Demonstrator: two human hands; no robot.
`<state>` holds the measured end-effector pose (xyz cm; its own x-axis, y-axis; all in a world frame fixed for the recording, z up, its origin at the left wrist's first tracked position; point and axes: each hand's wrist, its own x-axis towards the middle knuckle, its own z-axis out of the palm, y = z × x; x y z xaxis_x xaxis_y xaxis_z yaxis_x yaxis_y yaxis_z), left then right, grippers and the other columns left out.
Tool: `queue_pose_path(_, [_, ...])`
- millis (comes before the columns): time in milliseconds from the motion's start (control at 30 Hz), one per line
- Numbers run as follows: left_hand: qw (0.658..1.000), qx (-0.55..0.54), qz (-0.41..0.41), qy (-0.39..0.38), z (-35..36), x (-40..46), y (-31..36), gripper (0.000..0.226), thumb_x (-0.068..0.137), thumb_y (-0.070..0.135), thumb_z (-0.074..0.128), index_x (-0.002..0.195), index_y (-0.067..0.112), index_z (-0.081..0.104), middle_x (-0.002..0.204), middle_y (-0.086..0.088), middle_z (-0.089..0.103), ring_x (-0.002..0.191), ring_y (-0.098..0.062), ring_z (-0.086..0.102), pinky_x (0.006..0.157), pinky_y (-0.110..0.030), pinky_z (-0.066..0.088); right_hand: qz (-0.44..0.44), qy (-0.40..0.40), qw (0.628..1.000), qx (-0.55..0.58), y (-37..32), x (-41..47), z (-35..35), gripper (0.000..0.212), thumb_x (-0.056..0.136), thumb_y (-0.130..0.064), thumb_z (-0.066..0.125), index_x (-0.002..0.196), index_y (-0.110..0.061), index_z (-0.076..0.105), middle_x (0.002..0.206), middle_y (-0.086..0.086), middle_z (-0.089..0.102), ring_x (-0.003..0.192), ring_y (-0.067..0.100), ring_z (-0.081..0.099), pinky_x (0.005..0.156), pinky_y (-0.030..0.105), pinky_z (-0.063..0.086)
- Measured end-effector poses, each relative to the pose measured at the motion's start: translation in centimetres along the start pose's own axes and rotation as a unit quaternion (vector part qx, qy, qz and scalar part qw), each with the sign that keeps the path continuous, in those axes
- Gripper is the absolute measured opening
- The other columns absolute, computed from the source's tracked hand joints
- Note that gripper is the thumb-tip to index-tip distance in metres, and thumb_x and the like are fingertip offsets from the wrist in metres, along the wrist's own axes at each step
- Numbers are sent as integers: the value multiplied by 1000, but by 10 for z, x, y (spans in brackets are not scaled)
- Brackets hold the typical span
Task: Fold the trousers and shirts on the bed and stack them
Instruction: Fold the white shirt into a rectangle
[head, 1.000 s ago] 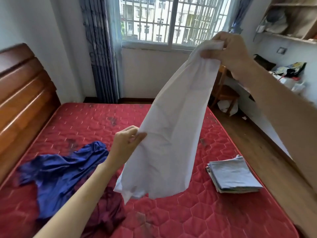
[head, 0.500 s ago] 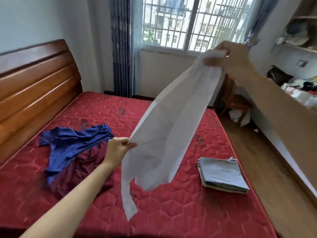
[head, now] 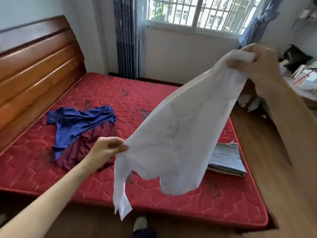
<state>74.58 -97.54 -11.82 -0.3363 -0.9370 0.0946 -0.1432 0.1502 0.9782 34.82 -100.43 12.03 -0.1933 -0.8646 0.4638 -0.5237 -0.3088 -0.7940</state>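
A white shirt (head: 180,134) hangs in the air above the red mattress (head: 106,182), stretched between both hands. My right hand (head: 257,64) grips its upper end, bunched, high at the right. My left hand (head: 106,148) pinches its lower left edge, and a sleeve dangles below. A crumpled blue garment (head: 78,121) lies on the mattress at the left, partly over a dark red garment (head: 85,148). A folded grey stack (head: 226,158) sits near the mattress's right edge, partly hidden by the shirt.
A wooden headboard (head: 37,66) runs along the left. A barred window (head: 197,12) and blue curtains (head: 127,36) are at the back. A cluttered table (head: 301,74) stands at the right over wooden floor (head: 257,143). My foot (head: 140,224) shows below the mattress's near edge.
The view has pulled back from the bed. My right hand has lowered with the shirt's upper end, and the shirt has spread wider between my hands, a sleeve now dangling.
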Motion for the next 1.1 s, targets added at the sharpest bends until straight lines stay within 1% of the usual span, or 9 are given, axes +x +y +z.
queue_pose_path(133, [999, -18, -33, -31, -7, 18, -14, 33, 72, 20, 80, 104, 22, 72, 83, -13, 74, 77, -24, 72, 69, -27, 58, 25, -58, 997, 33, 37, 17, 11, 23, 79, -19, 78, 92, -9, 62, 57, -12, 62, 43, -1, 55, 37, 13, 40])
queue_pose_path(233, [993, 18, -108, -48, -6, 54, -59, 28, 71, 24, 81, 98, 21, 76, 89, -9, 75, 85, -29, 72, 77, -36, 59, 89, -122, 988, 34, 103, 45, 54, 18, 79, -10, 77, 83, -16, 60, 65, -10, 64, 55, 2, 57, 51, 17, 44])
queue_pose_path(333, [975, 69, -208, -44, 2, 94, -138, 9, 74, 18, 82, 82, 20, 78, 81, -3, 75, 75, -18, 69, 75, -41, 53, 177, -191, 965, -8, 206, 71, 119, 19, 78, -6, 77, 84, -16, 62, 78, 2, 61, 68, 12, 57, 64, 29, 46])
queue_pose_path(600, [915, 121, -384, 11, 11, 223, -399, 10, 78, 22, 78, 71, 28, 74, 73, 11, 73, 69, -6, 63, 71, -28, 47, 303, -312, 899, -58, 516, 129, 320, 16, 80, -6, 75, 90, -11, 63, 75, -3, 64, 64, 5, 61, 59, 19, 49])
queue_pose_path(733, [918, 120, -374, 46, -8, 304, -481, 6, 80, 21, 77, 76, 26, 75, 76, 14, 73, 76, -8, 66, 76, -30, 48, 300, -327, 893, -68, 607, 195, 401, 16, 82, -4, 73, 88, -15, 63, 77, -2, 64, 65, 6, 62, 60, 20, 49])
queue_pose_path(833, [928, 146, -332, 82, -33, 380, -519, 4, 81, 21, 75, 83, 24, 75, 81, 9, 74, 83, -11, 67, 79, -32, 47, 269, -269, 920, -96, 660, 261, 460, 29, 89, -11, 67, 116, -18, 59, 103, 5, 61, 91, 17, 59, 83, 32, 48])
queue_pose_path(900, [911, 247, -309, 120, -50, 429, -544, 17, 84, 12, 70, 101, 14, 73, 101, -5, 72, 98, -27, 64, 85, -36, 45, 260, -222, 926, -161, 686, 294, 495, 55, 97, -27, 57, 146, -14, 34, 135, 11, 49, 122, 22, 49, 104, 34, 37])
queue_pose_path(967, [864, 357, -325, 143, -59, 469, -560, 39, 87, 4, 63, 125, 5, 60, 124, -20, 56, 115, -40, 51, 96, -44, 40, 269, -209, 912, -229, 706, 301, 524, 68, 100, -33, 50, 153, -8, 16, 152, 18, 30, 139, 26, 33, 111, 31, 24])
queue_pose_path(1100, [851, 425, -266, 159, -20, 505, -557, 51, 89, 4, 54, 138, 1, 44, 144, -20, 39, 136, -35, 30, 110, -48, 29, 241, -270, 897, -255, 732, 237, 556, 62, 100, -30, 48, 152, -9, 21, 152, 19, 29, 141, 28, 29, 113, 35, 24])
